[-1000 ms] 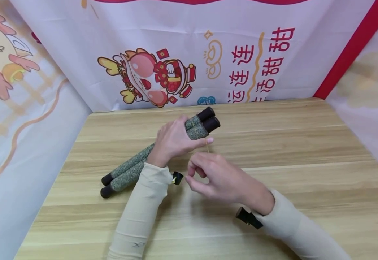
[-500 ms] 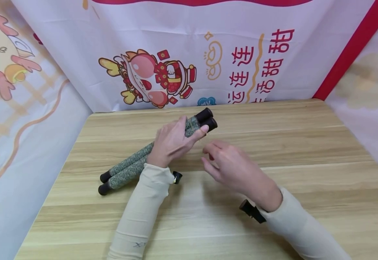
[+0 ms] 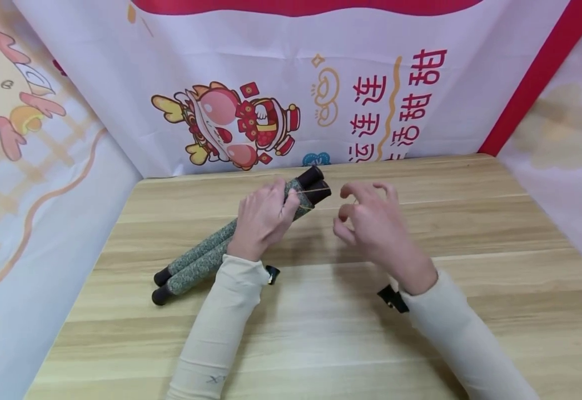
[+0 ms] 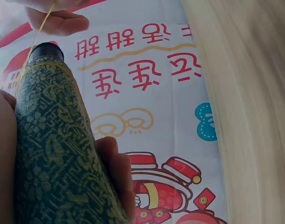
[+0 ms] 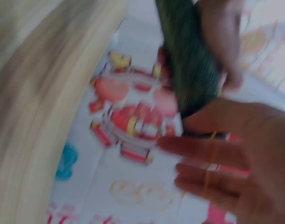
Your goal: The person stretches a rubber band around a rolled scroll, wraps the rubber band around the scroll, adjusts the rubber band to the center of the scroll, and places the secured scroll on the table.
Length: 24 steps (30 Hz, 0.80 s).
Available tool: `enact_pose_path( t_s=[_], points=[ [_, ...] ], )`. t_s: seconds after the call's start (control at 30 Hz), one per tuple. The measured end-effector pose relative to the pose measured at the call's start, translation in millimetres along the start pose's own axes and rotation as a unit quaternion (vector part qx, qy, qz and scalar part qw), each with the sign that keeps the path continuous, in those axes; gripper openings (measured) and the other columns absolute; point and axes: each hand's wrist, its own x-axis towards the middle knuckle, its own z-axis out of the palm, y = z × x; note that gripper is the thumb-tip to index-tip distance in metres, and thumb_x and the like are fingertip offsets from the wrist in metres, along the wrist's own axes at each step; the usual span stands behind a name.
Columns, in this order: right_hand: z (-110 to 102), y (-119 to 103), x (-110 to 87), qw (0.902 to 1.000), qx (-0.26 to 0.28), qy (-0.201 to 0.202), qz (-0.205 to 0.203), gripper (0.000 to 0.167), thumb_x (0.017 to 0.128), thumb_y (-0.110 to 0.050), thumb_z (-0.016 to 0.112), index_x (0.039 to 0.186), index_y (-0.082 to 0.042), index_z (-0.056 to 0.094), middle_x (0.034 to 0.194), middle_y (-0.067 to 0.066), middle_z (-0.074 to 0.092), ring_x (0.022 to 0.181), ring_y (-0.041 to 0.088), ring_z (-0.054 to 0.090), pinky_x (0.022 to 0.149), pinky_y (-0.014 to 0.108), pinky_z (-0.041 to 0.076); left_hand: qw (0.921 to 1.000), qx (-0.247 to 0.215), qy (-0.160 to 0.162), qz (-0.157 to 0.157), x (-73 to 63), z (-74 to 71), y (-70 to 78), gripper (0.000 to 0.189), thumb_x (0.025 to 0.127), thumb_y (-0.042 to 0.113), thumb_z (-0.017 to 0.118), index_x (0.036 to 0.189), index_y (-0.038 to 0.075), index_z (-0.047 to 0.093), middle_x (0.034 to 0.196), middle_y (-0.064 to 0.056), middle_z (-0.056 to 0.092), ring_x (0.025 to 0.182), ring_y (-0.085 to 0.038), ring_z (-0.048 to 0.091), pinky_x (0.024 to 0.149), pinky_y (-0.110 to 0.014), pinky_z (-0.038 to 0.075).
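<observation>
Two rolled scrolls (image 3: pixel 198 273) in green patterned fabric with black end knobs lie side by side at a slant on the table. My left hand (image 3: pixel 263 219) grips both near their far right end; in the left wrist view its fingers (image 4: pixel 117 170) wrap round the fabric. A thin yellow rubber band (image 4: pixel 34 42) goes round that end and stretches off it toward my right hand (image 3: pixel 373 222). Over the curled fingers of the right hand runs the band (image 5: pixel 209 161) in the right wrist view, which is blurred. The right hand stands just beyond the black knobs.
The wooden table (image 3: pixel 321 328) ends at the back against a white cloth (image 3: pixel 280 50) printed with a cartoon figure and red characters. Another printed cloth (image 3: pixel 95 183) hangs at the left. Small black devices (image 3: pixel 393 298) sit at both wrists.
My right hand has moved away and to the right, past the scroll knobs, with the rubber band now stretched toward it. The left thumb has drawn back from the knobs onto the fabric.
</observation>
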Motion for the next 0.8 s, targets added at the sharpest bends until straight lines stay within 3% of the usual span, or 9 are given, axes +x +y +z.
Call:
enact_pose_path(
  t_s=[0.17,0.27,0.33,0.43,0.5,0.57,0.63,0.7,0.8],
  points=[
    [1,26,7.4,0.9972,0.066,0.023,0.029,0.039,0.103,-0.022,0.051,0.078,-0.011,0.078,0.125,0.006,0.070,0.124,0.028,0.062,0.117,0.059,0.028,0.9996,-0.008,-0.025,0.008,-2.7,0.0,7.1,0.039,0.100,0.038,0.026,0.091,0.013,0.055,0.074,-0.005,0.054,0.067,-0.026,0.055,0.065,-0.043,0.047],
    [3,33,10.0,0.9942,0.094,0.020,0.048,0.046,0.104,-0.020,0.040,0.078,-0.013,0.078,0.121,0.001,0.074,0.121,0.024,0.065,0.109,0.054,0.032,0.9992,-0.015,-0.030,0.024,-3.5,-1.2,13.3,0.036,0.101,0.035,0.028,0.087,0.014,0.054,0.071,-0.003,0.052,0.065,-0.025,0.054,0.063,-0.042,0.047],
    [4,35,10.7,0.9928,0.103,0.023,0.058,0.047,0.103,-0.020,0.036,0.084,-0.014,0.079,0.112,-0.001,0.077,0.108,0.022,0.069,0.099,0.049,0.035,0.9990,-0.013,-0.029,0.031,-4.1,-1.5,16.2,0.034,0.100,0.033,0.028,0.083,0.015,0.052,0.069,-0.002,0.050,0.063,-0.024,0.051,0.061,-0.040,0.044],
    [3,36,10.9,0.9944,0.075,0.038,0.063,0.050,0.103,-0.020,0.034,0.073,-0.016,0.074,0.107,-0.002,0.081,0.079,0.018,0.066,0.081,0.041,0.036,0.9989,-0.012,-0.028,0.036,-4.9,-1.2,18.9,0.033,0.100,0.032,0.029,0.080,0.016,0.050,0.068,-0.001,0.048,0.060,-0.023,0.048,0.058,-0.037,0.041],
    [3,34,10.8,0.9959,0.043,0.052,0.061,0.045,0.102,-0.021,0.041,0.075,-0.013,0.076,0.107,0.000,0.082,0.062,0.017,0.058,0.070,0.037,0.035,0.9989,-0.011,-0.029,0.036,-5.5,-0.5,19.9,0.033,0.100,0.031,0.029,0.081,0.016,0.050,0.068,-0.002,0.048,0.061,-0.023,0.048,0.059,-0.037,0.040],
    [1,32,10.9,0.9964,0.007,0.060,0.060,0.038,0.101,-0.024,0.052,0.078,-0.011,0.078,0.109,0.002,0.082,0.055,0.015,0.056,0.060,0.032,0.033,0.9988,-0.011,-0.030,0.036,-6.1,-0.2,20.6,0.033,0.100,0.032,0.029,0.082,0.016,0.051,0.069,-0.002,0.049,0.062,-0.024,0.050,0.059,-0.038,0.041],
    [-3,28,10.1,0.9956,-0.008,0.065,0.067,0.022,0.096,-0.027,0.068,0.100,-0.010,0.082,0.105,0.004,0.082,0.050,0.016,0.055,0.051,0.029,0.030,0.9989,-0.010,-0.030,0.034,-6.5,0.0,20.9,0.034,0.100,0.032,0.028,0.083,0.016,0.053,0.070,-0.002,0.051,0.063,-0.024,0.052,0.060,-0.038,0.043],
    [-7,24,8.5,0.9953,-0.009,0.054,0.080,0.040,0.089,-0.033,0.081,0.122,-0.011,0.077,0.105,0.005,0.081,0.055,0.016,0.060,0.046,0.028,0.031,0.9990,-0.010,-0.029,0.034,-6.4,0.5,20.9,0.034,0.100,0.032,0.028,0.085,0.016,0.054,0.071,-0.002,0.052,0.063,-0.024,0.052,0.060,-0.038,0.043],
    [-13,19,6.4,0.9952,0.005,0.022,0.095,0.074,0.077,-0.042,0.093,0.139,-0.012,0.063,0.115,0.005,0.076,0.068,0.020,0.066,0.048,0.029,0.039,0.9985,-0.015,-0.033,0.040,-6.5,-0.1,22.3,0.036,0.101,0.033,0.027,0.086,0.015,0.055,0.070,-0.002,0.050,0.062,-0.024,0.050,0.059,-0.038,0.041]
  ],
)
